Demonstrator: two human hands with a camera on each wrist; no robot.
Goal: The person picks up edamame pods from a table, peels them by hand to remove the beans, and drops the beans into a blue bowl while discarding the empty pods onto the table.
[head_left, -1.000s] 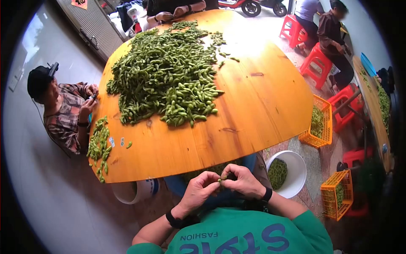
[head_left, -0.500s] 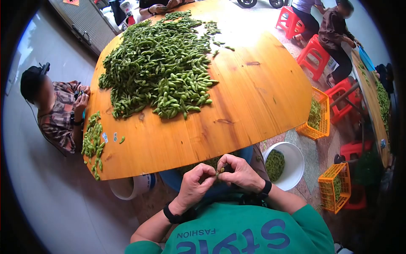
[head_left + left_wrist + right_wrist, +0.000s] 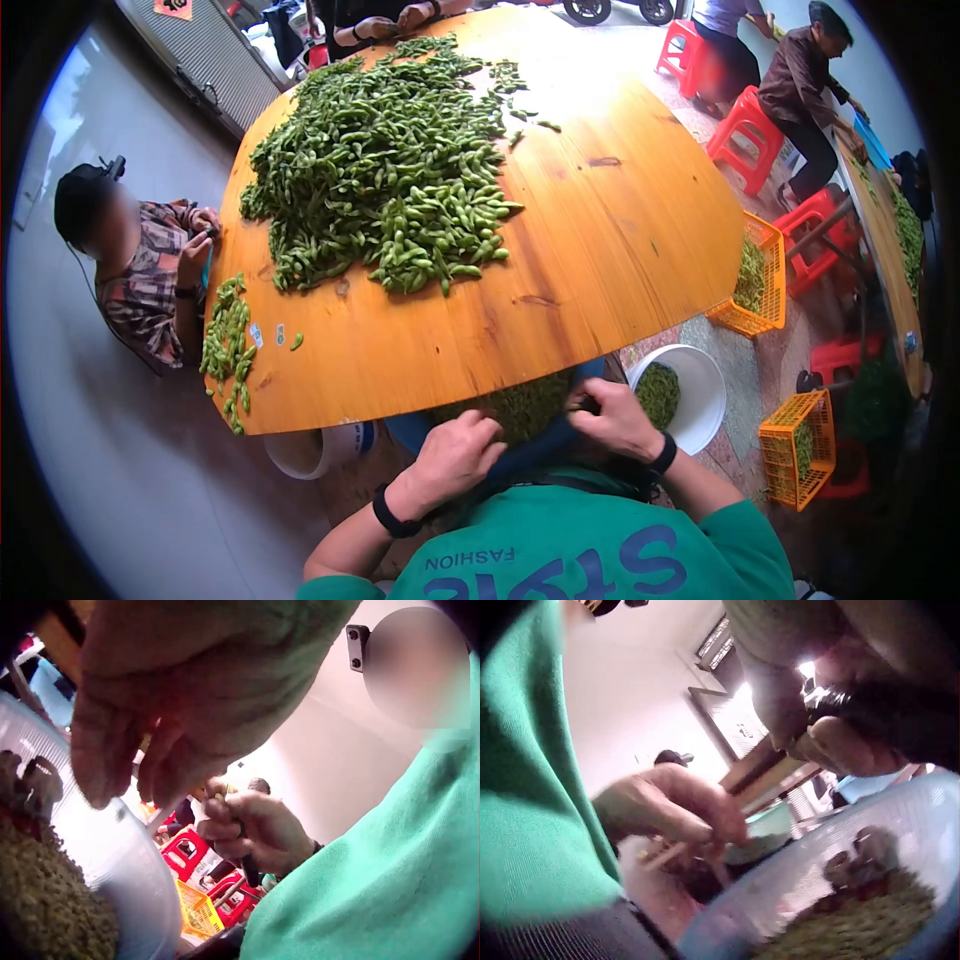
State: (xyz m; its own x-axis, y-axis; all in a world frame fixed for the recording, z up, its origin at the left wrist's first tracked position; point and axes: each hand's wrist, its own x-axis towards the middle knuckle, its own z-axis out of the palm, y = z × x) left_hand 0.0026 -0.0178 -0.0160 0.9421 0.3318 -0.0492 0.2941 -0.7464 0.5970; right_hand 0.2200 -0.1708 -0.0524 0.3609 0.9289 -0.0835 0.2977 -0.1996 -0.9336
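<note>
Over the blue basin (image 3: 404,432) my left hand (image 3: 458,458) hangs with its fingers loosely bent downward and nothing visible in them. My right hand (image 3: 615,422) is apart from it, above the basin's right side. In the left wrist view its fingers curl round a slim black-handled tool (image 3: 250,866); the working end is hidden. A small pale bit shows at those fingertips. Green trimmed pods (image 3: 525,408) fill the basin below. Ahead, a big heap of edamame pods (image 3: 375,170) covers the wooden table (image 3: 600,260).
A smaller pod pile (image 3: 228,335) lies at the table's left edge beside a seated person (image 3: 140,270). White buckets (image 3: 710,395) stand under and right of the table. Orange crates (image 3: 770,430) and red stools (image 3: 745,140) are on the right, with other people behind.
My hands were together pinching a small pod between them; now they have moved apart, left hand leftward and right hand rightward, showing the basin's contents. The heap is unchanged.
</note>
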